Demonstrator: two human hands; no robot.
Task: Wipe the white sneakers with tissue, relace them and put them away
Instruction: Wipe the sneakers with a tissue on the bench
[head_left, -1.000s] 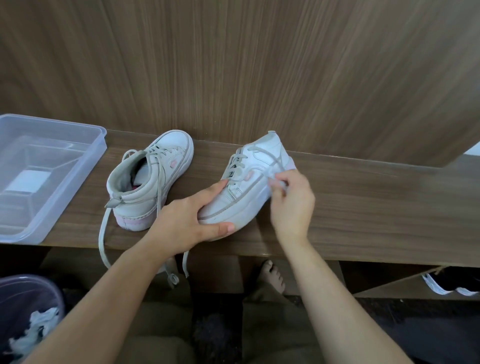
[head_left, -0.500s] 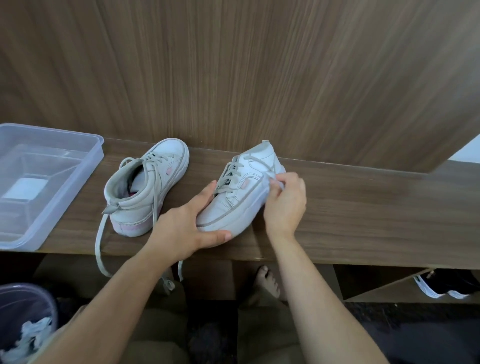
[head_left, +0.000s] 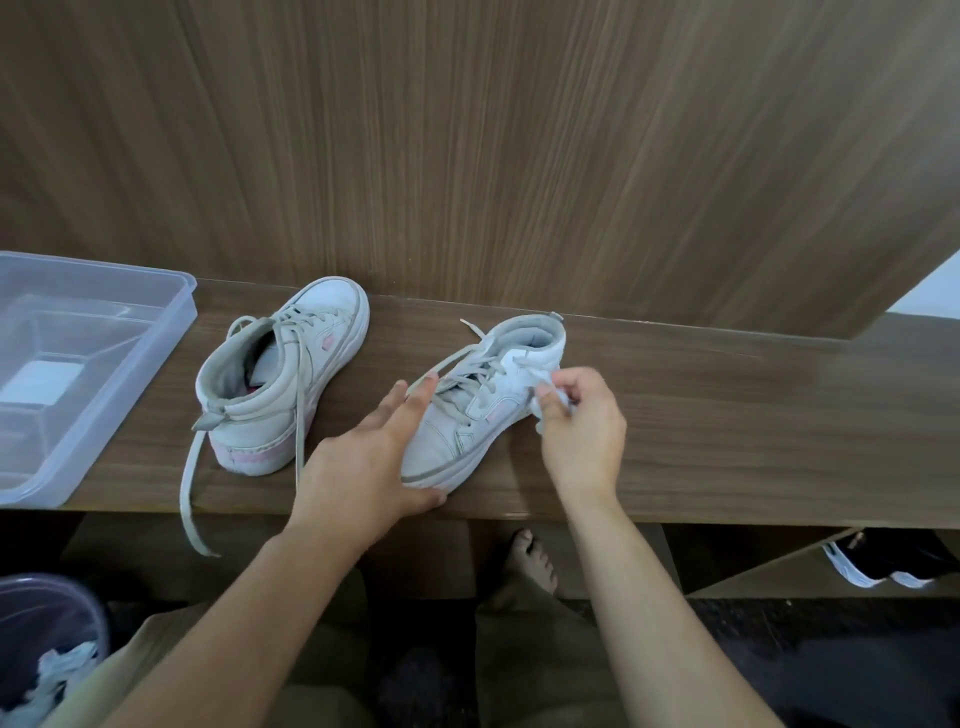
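Note:
Two white sneakers with beige laces stand on a wooden shelf (head_left: 727, 426). The left sneaker (head_left: 280, 384) has its pink-edged heel toward me, and its loose laces hang over the shelf's front edge. The right sneaker (head_left: 478, 410) points its toe at me and its collar at the wall. My left hand (head_left: 358, 467) grips that toe, thumb around the sole's front and fingers spread along its side. My right hand (head_left: 582, 431) pinches a crumpled white tissue (head_left: 550, 400) against the right sneaker's outer side near the heel.
A clear plastic box (head_left: 78, 364) sits at the shelf's left end. A bin (head_left: 47, 639) with used tissue stands on the floor at lower left. A black and white shoe (head_left: 883, 566) lies in a lower compartment at right. My bare foot (head_left: 530, 561) is under the shelf's edge.
The right sneaker has been turned end for end, so its toe now faces me. My left hand shifted from its heel to its toe, and my right hand with the tissue moved to the heel side.

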